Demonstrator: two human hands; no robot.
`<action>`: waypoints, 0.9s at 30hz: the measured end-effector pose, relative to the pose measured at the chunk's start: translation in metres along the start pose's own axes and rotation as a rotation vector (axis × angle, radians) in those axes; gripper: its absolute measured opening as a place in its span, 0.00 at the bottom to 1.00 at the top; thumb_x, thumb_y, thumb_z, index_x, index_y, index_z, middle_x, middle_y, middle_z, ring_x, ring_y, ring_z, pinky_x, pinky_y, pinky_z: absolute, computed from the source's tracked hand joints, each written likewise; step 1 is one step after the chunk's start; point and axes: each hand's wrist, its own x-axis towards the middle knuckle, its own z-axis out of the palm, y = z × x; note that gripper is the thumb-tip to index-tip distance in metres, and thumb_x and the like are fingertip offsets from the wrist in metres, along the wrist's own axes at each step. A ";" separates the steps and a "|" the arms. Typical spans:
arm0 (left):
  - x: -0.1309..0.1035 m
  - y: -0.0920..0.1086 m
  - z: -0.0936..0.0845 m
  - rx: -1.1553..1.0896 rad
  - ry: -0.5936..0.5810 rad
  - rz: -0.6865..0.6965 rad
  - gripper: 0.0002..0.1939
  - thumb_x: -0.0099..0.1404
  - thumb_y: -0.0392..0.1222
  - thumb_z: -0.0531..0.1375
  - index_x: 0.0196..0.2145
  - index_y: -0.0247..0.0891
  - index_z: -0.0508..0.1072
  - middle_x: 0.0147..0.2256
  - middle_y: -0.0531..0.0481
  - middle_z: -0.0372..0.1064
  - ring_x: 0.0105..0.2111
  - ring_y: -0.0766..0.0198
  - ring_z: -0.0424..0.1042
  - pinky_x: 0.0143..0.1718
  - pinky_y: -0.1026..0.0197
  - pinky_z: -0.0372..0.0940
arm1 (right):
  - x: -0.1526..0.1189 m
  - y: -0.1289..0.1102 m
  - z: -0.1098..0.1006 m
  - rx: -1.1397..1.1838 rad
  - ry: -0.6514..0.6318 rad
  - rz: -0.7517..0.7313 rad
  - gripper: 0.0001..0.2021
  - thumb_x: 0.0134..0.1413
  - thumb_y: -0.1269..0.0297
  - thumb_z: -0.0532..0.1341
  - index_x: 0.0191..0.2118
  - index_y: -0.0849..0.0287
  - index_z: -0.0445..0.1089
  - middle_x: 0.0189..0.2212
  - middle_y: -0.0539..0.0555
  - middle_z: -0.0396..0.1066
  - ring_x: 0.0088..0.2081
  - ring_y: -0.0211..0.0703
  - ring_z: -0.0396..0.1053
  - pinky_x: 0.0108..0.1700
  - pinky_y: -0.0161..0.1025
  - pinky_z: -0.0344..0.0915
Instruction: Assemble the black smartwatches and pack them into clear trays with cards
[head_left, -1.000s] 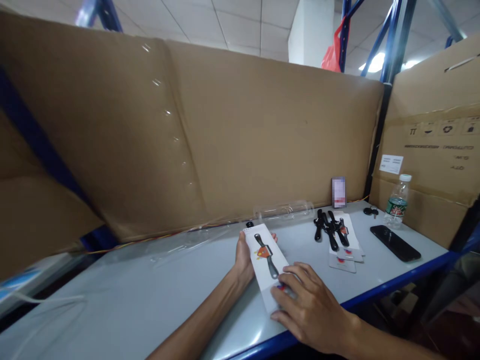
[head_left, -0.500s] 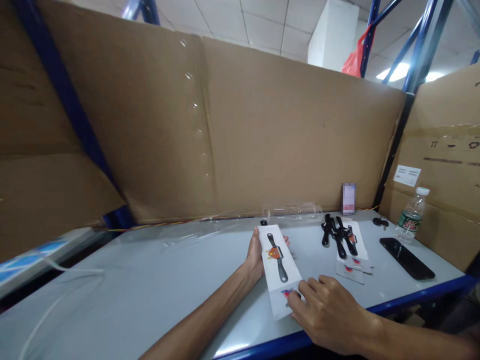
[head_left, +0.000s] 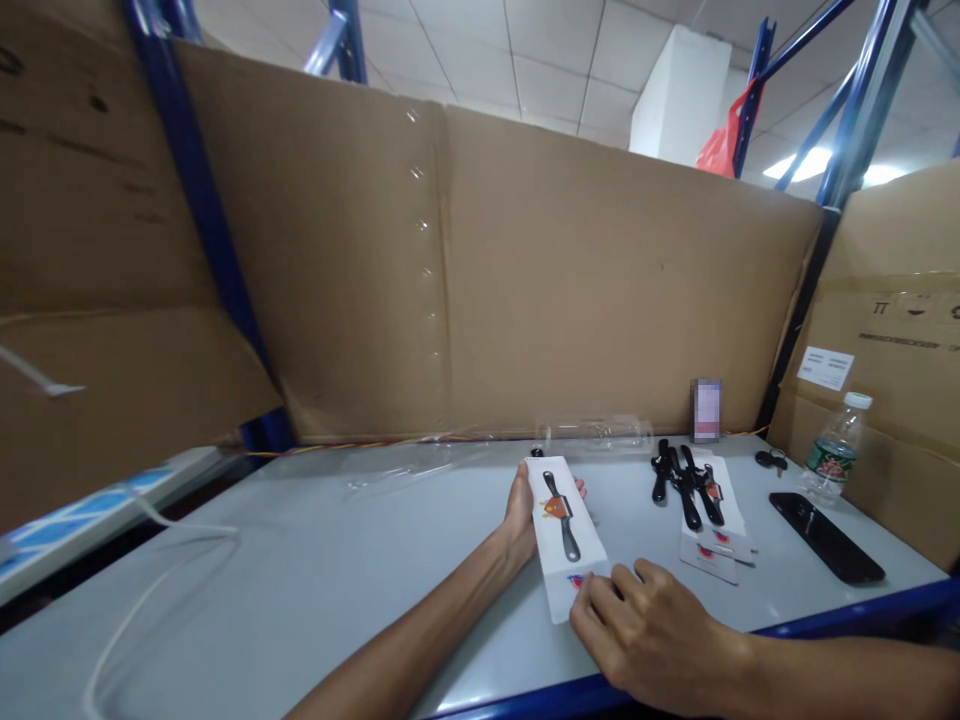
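My left hand [head_left: 519,512] holds the far end of a long white packaging card [head_left: 564,530] printed with a black watch strap and a red mark. My right hand [head_left: 645,630] pinches the near end of the same card, just above the grey tabletop [head_left: 315,580]. To the right lie several black watch straps [head_left: 684,480] on top of a small pile of similar white cards [head_left: 712,535].
A black phone [head_left: 826,522] and a water bottle [head_left: 834,448] sit at the right, with small black keys [head_left: 769,459] behind. Clear plastic sleeves [head_left: 592,432] lie along the cardboard wall [head_left: 525,280]. A white cable [head_left: 150,590] trails at the left. The table's blue edge [head_left: 847,610] runs close to me.
My head has turned left, so everything sits further right in view. Both hands keep hold of the card; the right fingers have slid to its near end.
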 end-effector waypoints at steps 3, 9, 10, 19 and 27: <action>-0.001 -0.002 0.002 -0.004 -0.009 0.006 0.32 0.69 0.62 0.50 0.47 0.27 0.73 0.31 0.33 0.78 0.28 0.47 0.78 0.32 0.49 0.72 | 0.007 0.005 0.011 -0.011 -0.010 0.016 0.06 0.61 0.76 0.56 0.43 0.64 0.68 0.32 0.56 0.74 0.29 0.45 0.70 0.25 0.41 0.57; -0.008 -0.006 0.009 0.040 0.064 0.024 0.34 0.70 0.63 0.47 0.47 0.26 0.73 0.29 0.35 0.77 0.26 0.49 0.77 0.30 0.51 0.72 | 0.020 0.019 0.029 0.039 -0.150 0.010 0.05 0.64 0.74 0.56 0.43 0.62 0.67 0.35 0.57 0.75 0.31 0.44 0.72 0.27 0.39 0.60; -0.010 -0.006 0.010 0.052 0.053 0.028 0.34 0.70 0.63 0.47 0.46 0.26 0.73 0.29 0.36 0.77 0.26 0.49 0.77 0.29 0.52 0.72 | 0.021 0.020 0.031 0.062 -0.154 0.000 0.06 0.64 0.74 0.56 0.44 0.62 0.67 0.35 0.56 0.75 0.32 0.44 0.72 0.28 0.39 0.60; -0.016 -0.005 0.011 0.083 -0.072 -0.012 0.31 0.69 0.60 0.48 0.39 0.27 0.76 0.30 0.33 0.77 0.28 0.48 0.78 0.31 0.50 0.72 | 0.006 0.022 0.052 0.653 -0.009 0.563 0.19 0.56 0.47 0.68 0.40 0.58 0.67 0.32 0.50 0.74 0.31 0.41 0.71 0.32 0.35 0.59; -0.007 -0.003 0.003 0.043 0.005 -0.003 0.27 0.68 0.58 0.51 0.42 0.28 0.76 0.29 0.36 0.78 0.29 0.47 0.78 0.35 0.47 0.73 | 0.016 0.015 0.069 1.190 0.047 1.010 0.29 0.42 0.54 0.75 0.46 0.54 0.61 0.22 0.40 0.66 0.25 0.37 0.66 0.27 0.32 0.54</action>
